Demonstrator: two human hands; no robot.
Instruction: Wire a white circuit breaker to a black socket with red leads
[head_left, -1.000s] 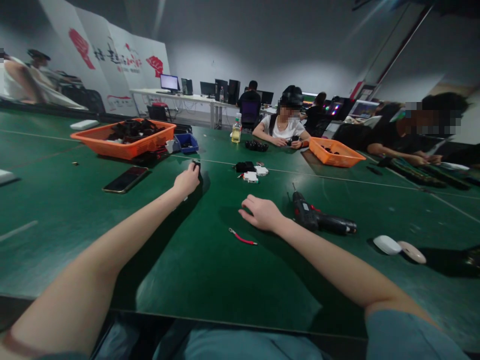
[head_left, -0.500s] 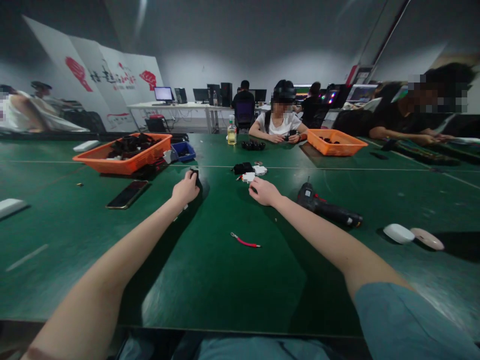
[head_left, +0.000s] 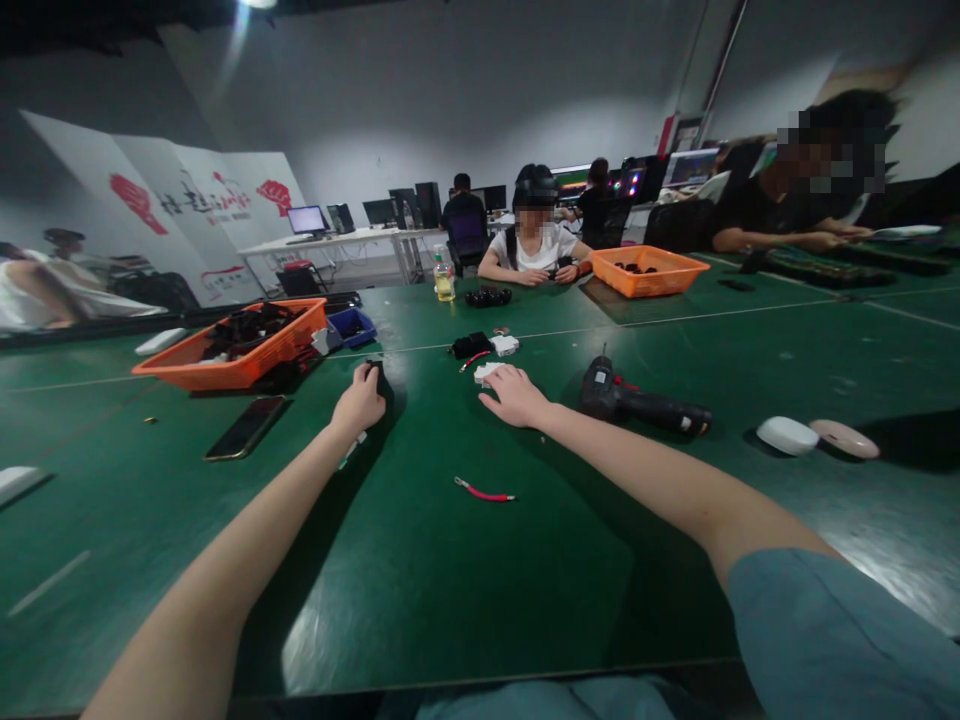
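Observation:
My left hand (head_left: 360, 402) reaches far out over the green table (head_left: 465, 590) and is closed on a small black part (head_left: 375, 370) at its fingertips. My right hand (head_left: 514, 395) lies over a small white part (head_left: 486, 372), fingers curled on it. Just beyond sit another white part (head_left: 505, 344), a black part (head_left: 469, 346) and a short red wire (head_left: 469, 360). A red wire with metal ends (head_left: 484, 492) lies on the table between my forearms.
A black cordless screwdriver (head_left: 641, 404) lies right of my right hand. Two orange trays (head_left: 232, 365) (head_left: 646, 272) hold black parts. A phone (head_left: 247, 427), a blue bin (head_left: 352, 326), a bottle (head_left: 444, 280) and white oval cases (head_left: 787, 436) are around. Other people sit across the table.
My right hand moved forward from near the red wire onto the white part. The left hand stayed on the black part. The camera tilted upward and to the right.

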